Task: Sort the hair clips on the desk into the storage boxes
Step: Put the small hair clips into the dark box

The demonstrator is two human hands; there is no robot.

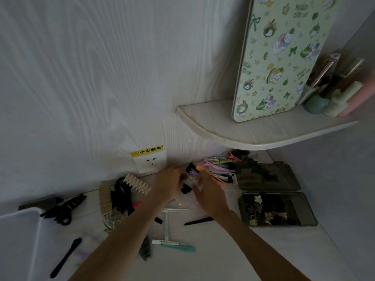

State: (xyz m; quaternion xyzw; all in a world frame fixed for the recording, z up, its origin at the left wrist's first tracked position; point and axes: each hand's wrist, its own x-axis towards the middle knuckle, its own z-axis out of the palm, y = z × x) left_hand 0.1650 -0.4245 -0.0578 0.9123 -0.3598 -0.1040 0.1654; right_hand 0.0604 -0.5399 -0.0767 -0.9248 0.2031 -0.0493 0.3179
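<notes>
Blurred as it is, the left hand has its grip curled on small dark clips, I think; the right hand pinches an orange clip near the pastel pile. Both storage boxes sit right on the tabletop; a hasty reach could scatter that pile.

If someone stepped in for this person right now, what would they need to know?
Left hand: fingers curled among small dark clips near the wall; the grip is blurred.
Right hand: holds an orange clip.
Boxes: two dark boxes at the right, both open, each already holding some small clips.
Pastel clips lie piled beside the far box.
Left to do: many clips lie loose on the desk, such as the beige claw clip, black clips and a teal clip.
</notes>
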